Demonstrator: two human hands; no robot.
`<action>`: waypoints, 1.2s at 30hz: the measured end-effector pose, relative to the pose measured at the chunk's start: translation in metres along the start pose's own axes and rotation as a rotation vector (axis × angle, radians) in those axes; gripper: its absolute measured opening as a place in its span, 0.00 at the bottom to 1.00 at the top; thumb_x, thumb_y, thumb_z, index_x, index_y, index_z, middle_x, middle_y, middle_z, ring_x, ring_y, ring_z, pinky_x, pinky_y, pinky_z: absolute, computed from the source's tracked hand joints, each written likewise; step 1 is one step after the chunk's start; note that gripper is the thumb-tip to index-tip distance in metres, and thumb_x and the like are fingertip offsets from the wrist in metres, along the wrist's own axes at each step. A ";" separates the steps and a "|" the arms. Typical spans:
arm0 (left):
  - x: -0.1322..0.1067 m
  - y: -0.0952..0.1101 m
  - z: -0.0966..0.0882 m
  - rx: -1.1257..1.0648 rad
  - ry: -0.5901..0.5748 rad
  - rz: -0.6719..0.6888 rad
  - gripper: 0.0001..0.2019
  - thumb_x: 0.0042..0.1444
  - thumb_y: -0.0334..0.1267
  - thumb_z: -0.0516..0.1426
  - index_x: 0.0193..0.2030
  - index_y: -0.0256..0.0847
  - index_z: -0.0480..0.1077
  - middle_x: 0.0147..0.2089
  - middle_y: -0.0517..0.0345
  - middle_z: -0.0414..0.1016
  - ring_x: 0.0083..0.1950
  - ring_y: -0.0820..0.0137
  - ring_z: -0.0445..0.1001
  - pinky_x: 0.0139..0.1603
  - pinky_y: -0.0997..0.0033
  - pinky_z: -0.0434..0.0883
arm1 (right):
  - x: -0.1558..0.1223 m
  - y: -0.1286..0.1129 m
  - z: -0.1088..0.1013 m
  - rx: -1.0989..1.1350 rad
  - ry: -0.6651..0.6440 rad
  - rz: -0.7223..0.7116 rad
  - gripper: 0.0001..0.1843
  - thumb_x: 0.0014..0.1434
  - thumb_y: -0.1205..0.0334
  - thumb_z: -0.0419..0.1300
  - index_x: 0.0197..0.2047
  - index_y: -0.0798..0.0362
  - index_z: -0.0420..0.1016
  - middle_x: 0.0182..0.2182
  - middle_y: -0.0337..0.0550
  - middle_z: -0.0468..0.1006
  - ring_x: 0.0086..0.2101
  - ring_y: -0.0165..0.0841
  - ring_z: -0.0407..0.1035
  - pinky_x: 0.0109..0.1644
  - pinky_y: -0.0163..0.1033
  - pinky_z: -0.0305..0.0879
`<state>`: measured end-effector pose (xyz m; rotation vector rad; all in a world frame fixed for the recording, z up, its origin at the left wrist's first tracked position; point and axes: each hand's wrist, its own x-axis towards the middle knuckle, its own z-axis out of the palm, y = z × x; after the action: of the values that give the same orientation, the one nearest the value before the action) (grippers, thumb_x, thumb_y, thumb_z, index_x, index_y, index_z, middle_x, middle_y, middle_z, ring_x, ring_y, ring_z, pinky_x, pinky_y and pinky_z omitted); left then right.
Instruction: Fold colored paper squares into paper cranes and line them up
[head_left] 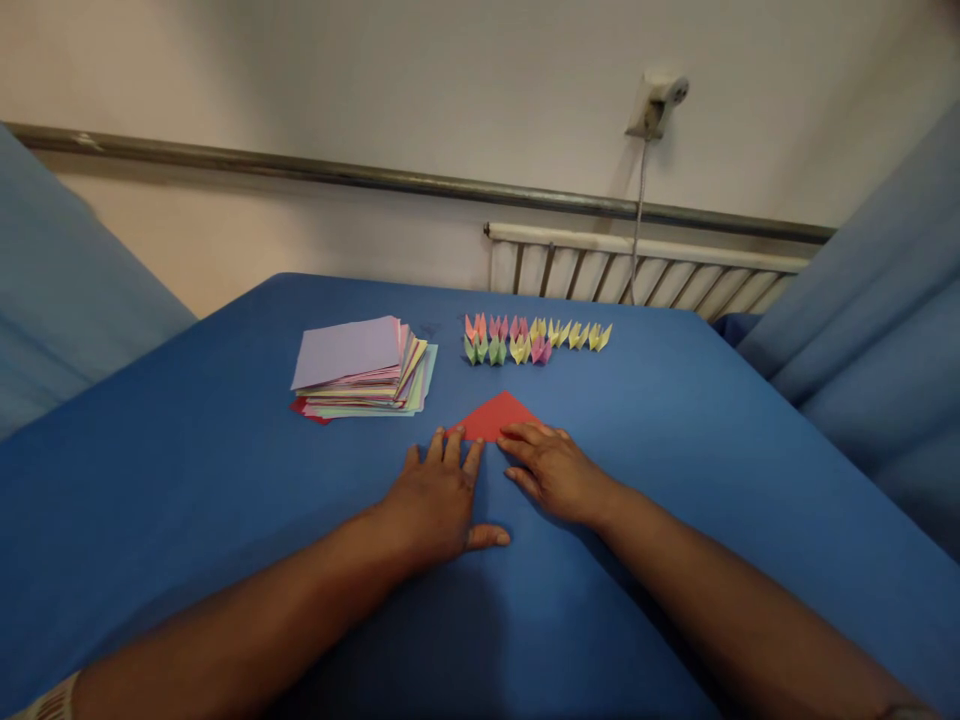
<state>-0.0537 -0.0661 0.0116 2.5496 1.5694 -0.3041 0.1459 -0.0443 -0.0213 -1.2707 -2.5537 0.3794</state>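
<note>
A red sheet of origami paper [501, 412], folded into a triangle, lies flat on the blue table with its point toward the wall. My left hand [435, 500] is spread, palm down, its fingertips on the near left edge of the triangle and its thumb stretched out to the right. On the right side, my right hand [559, 468] rests with extended fingers over the triangle's right part, hiding that corner. Neither hand grips the paper.
A stack of coloured paper [352, 360] sits at the back left, lavender on top. Two rows of folded paper cranes [519, 340] stand behind the triangle. Past the blue table [675, 420] are a radiator [577, 265] and a corded wall socket [651, 108]. Curtains flank both sides.
</note>
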 end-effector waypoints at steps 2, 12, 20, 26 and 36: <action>0.002 -0.002 0.001 0.008 0.033 -0.036 0.54 0.45 0.71 0.52 0.69 0.29 0.51 0.69 0.23 0.47 0.67 0.30 0.48 0.59 0.32 0.51 | 0.000 0.000 0.000 -0.004 -0.004 0.001 0.24 0.65 0.55 0.51 0.63 0.49 0.63 0.61 0.47 0.65 0.59 0.41 0.58 0.60 0.52 0.56; 0.018 0.000 0.021 -0.073 0.104 0.277 0.49 0.53 0.68 0.46 0.69 0.26 0.46 0.71 0.32 0.47 0.72 0.51 0.45 0.68 0.55 0.47 | 0.001 0.002 -0.006 -0.010 -0.031 0.008 0.24 0.64 0.59 0.53 0.62 0.51 0.64 0.60 0.47 0.66 0.58 0.39 0.60 0.61 0.47 0.55; 0.019 -0.008 0.013 -0.115 0.117 0.267 0.45 0.55 0.67 0.46 0.69 0.34 0.49 0.71 0.38 0.49 0.71 0.51 0.49 0.67 0.51 0.52 | -0.014 0.011 -0.038 -0.189 -0.167 0.127 0.18 0.65 0.62 0.49 0.52 0.53 0.75 0.58 0.48 0.69 0.55 0.43 0.63 0.56 0.47 0.59; 0.024 -0.010 0.012 -0.132 0.183 0.270 0.41 0.55 0.65 0.48 0.68 0.38 0.53 0.69 0.42 0.55 0.68 0.50 0.55 0.65 0.48 0.54 | -0.024 0.012 -0.058 -0.316 -0.252 0.330 0.17 0.64 0.61 0.50 0.43 0.57 0.79 0.48 0.55 0.76 0.50 0.46 0.68 0.51 0.49 0.62; 0.026 -0.009 0.009 -0.081 0.206 0.274 0.39 0.57 0.63 0.48 0.68 0.41 0.53 0.68 0.40 0.56 0.66 0.48 0.57 0.62 0.47 0.56 | 0.000 -0.006 -0.006 -0.066 0.013 0.099 0.24 0.65 0.59 0.48 0.62 0.57 0.64 0.61 0.51 0.65 0.59 0.38 0.60 0.62 0.44 0.56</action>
<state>-0.0515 -0.0413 -0.0040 2.7585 1.2348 0.0524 0.1440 -0.0473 -0.0135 -1.4227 -2.5179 0.3079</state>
